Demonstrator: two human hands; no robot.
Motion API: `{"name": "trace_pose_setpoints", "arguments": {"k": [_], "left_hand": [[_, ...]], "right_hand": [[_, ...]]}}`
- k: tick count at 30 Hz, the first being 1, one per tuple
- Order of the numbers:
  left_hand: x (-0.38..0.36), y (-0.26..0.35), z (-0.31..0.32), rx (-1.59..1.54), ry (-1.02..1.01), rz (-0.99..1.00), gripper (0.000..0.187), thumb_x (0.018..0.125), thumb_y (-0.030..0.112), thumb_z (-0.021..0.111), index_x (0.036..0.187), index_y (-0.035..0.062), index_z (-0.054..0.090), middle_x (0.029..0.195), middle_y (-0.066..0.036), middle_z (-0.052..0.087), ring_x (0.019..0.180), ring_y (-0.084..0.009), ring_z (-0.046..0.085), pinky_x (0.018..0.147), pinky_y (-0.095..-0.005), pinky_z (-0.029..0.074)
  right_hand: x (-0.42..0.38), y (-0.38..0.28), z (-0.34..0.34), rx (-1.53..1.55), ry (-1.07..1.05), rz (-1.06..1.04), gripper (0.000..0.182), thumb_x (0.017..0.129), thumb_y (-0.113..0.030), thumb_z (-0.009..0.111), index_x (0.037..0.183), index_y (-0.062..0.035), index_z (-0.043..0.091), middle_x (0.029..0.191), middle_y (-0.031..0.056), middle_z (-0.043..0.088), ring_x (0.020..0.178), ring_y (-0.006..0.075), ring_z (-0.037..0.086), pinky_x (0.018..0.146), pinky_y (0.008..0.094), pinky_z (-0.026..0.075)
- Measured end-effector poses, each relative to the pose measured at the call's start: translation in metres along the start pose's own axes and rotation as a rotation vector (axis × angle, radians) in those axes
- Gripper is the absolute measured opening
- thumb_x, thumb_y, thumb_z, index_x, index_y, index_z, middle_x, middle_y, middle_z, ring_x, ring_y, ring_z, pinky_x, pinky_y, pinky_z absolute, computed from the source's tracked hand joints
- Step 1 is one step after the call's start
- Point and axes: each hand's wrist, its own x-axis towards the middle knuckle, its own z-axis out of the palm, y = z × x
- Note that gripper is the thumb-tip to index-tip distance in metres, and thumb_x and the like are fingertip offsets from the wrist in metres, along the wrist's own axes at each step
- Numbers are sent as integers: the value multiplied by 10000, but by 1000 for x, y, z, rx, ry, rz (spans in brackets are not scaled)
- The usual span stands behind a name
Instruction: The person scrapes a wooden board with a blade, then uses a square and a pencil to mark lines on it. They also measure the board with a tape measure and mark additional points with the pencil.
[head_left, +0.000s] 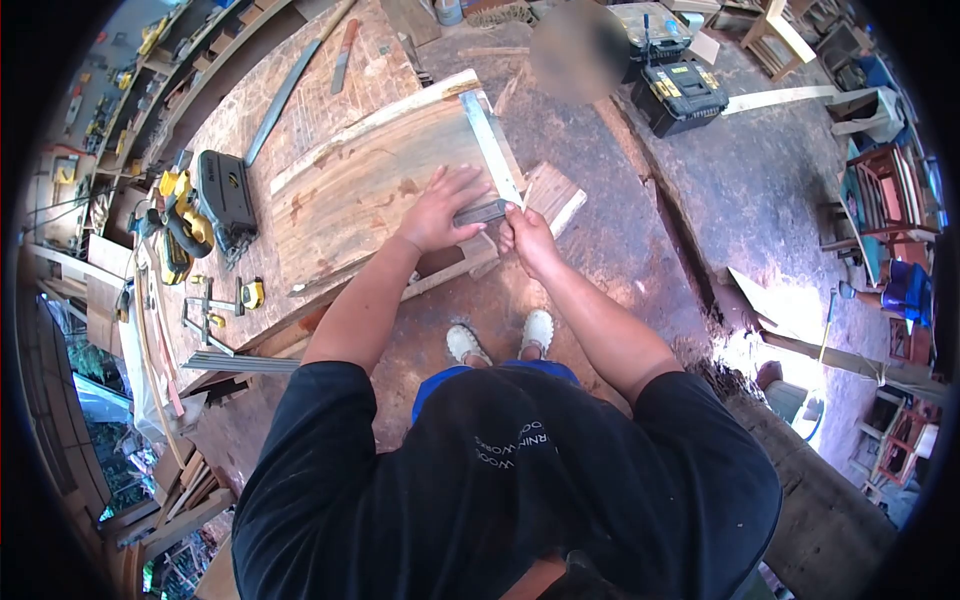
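Note:
A wide wooden board (375, 190) with rough edges lies on the workbench in front of me. Across its right end runs the metal blade of a try square (488, 140), its dark stock (483, 212) along the board's near edge. My left hand (443, 208) rests flat on the board with fingers spread, its thumb beside the stock. At the square's corner, my right hand (528, 240) is closed, thumb uppermost. Something thin seems to stick up by its thumb, too small to identify. A shorter wood piece (555, 198) shows just beyond that hand.
Left on the bench are a yellow power tool (185, 225), a black case (222, 200) and clamps (215, 305). A handsaw (290, 95) and a chisel-like tool (345, 55) lie farther back. Black toolboxes (680, 95) stand at back right.

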Motion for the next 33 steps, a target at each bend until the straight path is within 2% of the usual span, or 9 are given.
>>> {"name": "trace_pose_setpoints", "arguments": {"k": [4, 15, 19, 22, 25, 29, 31, 32, 33], "left_hand": [[-2, 1, 1, 7, -6, -7, 667, 739, 302, 720, 1357, 185, 499, 1441, -131, 409, 1375, -318, 324, 1158, -532, 148], [-1, -3, 4, -20, 27, 22, 630, 761, 348, 715, 1337, 181, 522, 1436, -127, 419, 1368, -310, 338, 1150, -546, 160], [-5, -13, 13, 0, 61, 59, 643, 757, 399, 721, 1338, 209, 520, 1434, -132, 422, 1351, -323, 363, 1136, -566, 179], [-7, -15, 15, 19, 87, 87, 642, 771, 409, 708, 1348, 216, 505, 1438, -148, 411, 1355, -325, 354, 1131, -571, 188], [-23, -7, 9, 41, 98, 28, 625, 778, 406, 700, 1340, 210, 511, 1437, -151, 408, 1363, -324, 342, 1131, -571, 189], [-86, 4, -24, 9, 431, -197, 486, 811, 380, 668, 1233, 156, 574, 1369, -169, 460, 1326, -354, 365, 1119, -510, 255], [-151, -15, -48, 130, 560, -575, 417, 810, 348, 664, 1165, 138, 602, 1330, -189, 483, 1288, -371, 397, 1091, -481, 303], [-185, -36, -53, 132, 692, -805, 397, 807, 290, 652, 1152, 99, 605, 1306, -198, 503, 1275, -379, 402, 1080, -466, 321], [-230, -74, -67, 64, 694, -918, 414, 795, 232, 635, 1165, 50, 595, 1297, -225, 500, 1257, -391, 409, 1064, -457, 341]], "right_hand": [[-1, 1, -1, -5, 14, -4, 284, 1004, -304, 476, 831, -79, 494, 602, -18, 451, 508, 100, 424, 507, 267, 410], [2, -4, -2, -2, 12, -1, 254, 986, -323, 516, 850, -114, 464, 597, -31, 405, 511, 97, 383, 496, 267, 383], [-4, -12, 6, -82, 139, 15, 315, 989, -325, 510, 763, -106, 482, 567, -41, 424, 479, 90, 400, 459, 261, 374], [7, -2, -6, -67, 48, -7, 286, 1005, -310, 466, 806, -109, 507, 555, -53, 356, 462, 85, 334, 449, 265, 321], [4, -8, -2, -48, 25, 14, 248, 1012, -293, 449, 842, -112, 438, 585, -42, 323, 502, 99, 322, 496, 275, 335], [-6, -13, 2, -89, -91, -17, 257, 1011, -301, 450, 835, -116, 421, 586, -41, 310, 506, 100, 315, 497, 278, 327], [-17, -19, 22, -170, -126, -15, 255, 1011, -302, 449, 843, -113, 421, 590, -35, 316, 510, 103, 325, 498, 273, 325], [-18, -19, 35, -175, -122, -17, 255, 1011, -302, 449, 843, -113, 421, 590, -35, 316, 510, 103, 325, 498, 273, 325], [-15, -21, 51, -302, -181, 37, 252, 1010, -299, 451, 852, -104, 426, 595, -31, 329, 513, 104, 331, 501, 273, 330]]}}
